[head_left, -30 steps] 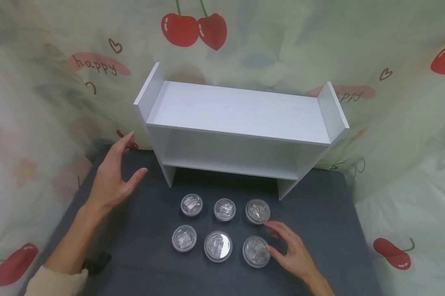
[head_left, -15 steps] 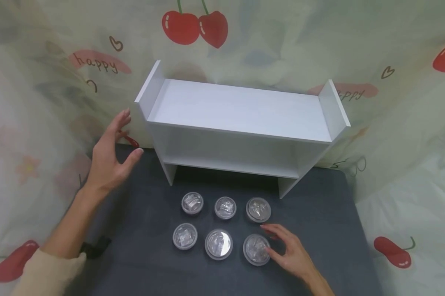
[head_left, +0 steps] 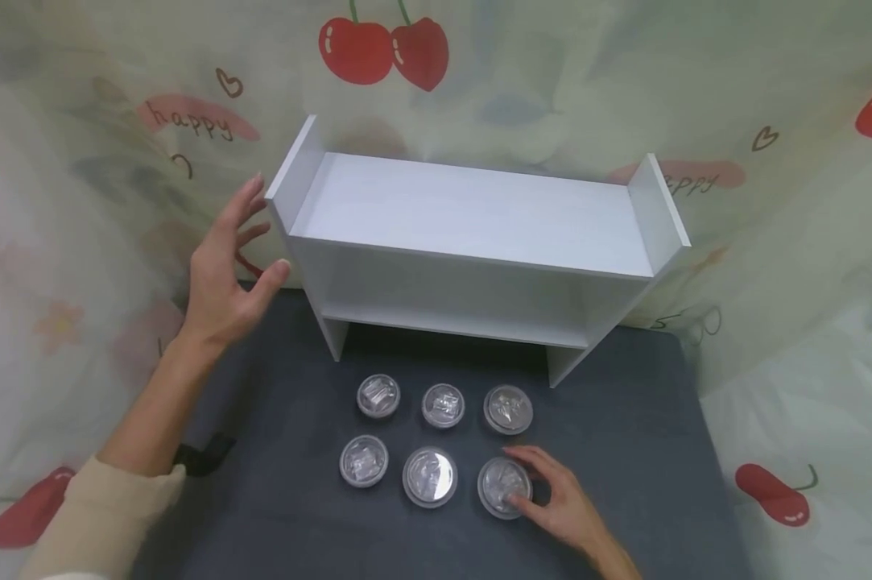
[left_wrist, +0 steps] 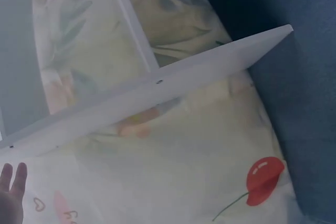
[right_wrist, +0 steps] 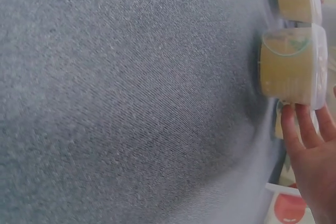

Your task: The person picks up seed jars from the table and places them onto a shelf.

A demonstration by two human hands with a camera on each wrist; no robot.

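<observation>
My right hand (head_left: pixel 562 499) is at the front right round lidded tub (head_left: pixel 504 483). Its fingers lie by the tub's far side and its thumb overlaps the lid. In the right wrist view the fingers (right_wrist: pixel 310 135) meet the side of the clear-lidded tub (right_wrist: pixel 286 66), which looks yellowish inside. Beside the left panel of a white two-tier shelf (head_left: pixel 472 213), my left hand (head_left: pixel 221 274) is raised with fingers spread, holding nothing. The left wrist view shows that hand (left_wrist: pixel 11 198) apart from the shelf's side panel (left_wrist: pixel 121 98).
More lidded tubs stand in two rows: a back left one (head_left: pixel 378 396), a back middle one (head_left: pixel 443 405), a back right one (head_left: pixel 508 409), a front left one (head_left: pixel 364 461) and a front middle one (head_left: pixel 430 477). The dark tabletop (head_left: pixel 298 524) meets a printed curtain (head_left: pixel 551 80).
My left hand has risen beside the shelf's left panel. My right hand has shifted slightly left, its fingers and thumb now reaching further around the front right tub.
</observation>
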